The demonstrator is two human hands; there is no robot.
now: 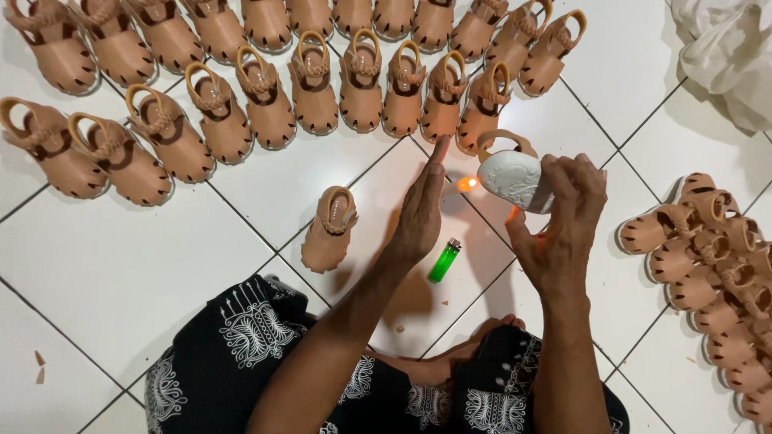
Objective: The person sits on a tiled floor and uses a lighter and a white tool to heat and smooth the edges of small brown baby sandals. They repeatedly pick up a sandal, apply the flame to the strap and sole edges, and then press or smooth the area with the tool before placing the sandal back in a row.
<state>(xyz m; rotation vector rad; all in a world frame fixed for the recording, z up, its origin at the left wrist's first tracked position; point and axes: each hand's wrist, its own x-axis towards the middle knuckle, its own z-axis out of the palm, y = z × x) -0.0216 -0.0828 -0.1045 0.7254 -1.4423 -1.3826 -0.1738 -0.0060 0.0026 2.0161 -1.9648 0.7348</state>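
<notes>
My right hand [559, 229] grips a small tan sandal [515, 173], turned so its white sole faces up. A small orange flame [466, 184] burns on the white tiled floor [121, 265] just left of that sandal. My left hand [420, 210] is held flat and upright beside the flame, fingers together, holding nothing. A green lighter [444, 260] lies on the tiles below the left hand. One single tan sandal [330, 227] stands alone to the left of my left wrist.
Several tan sandals stand in curved rows [314, 88] across the top of the floor. More sandals are stacked in a pile [712, 273] at the right. A white plastic bag [728, 56] lies at the top right. My legs in black patterned cloth [241, 362] are at the bottom.
</notes>
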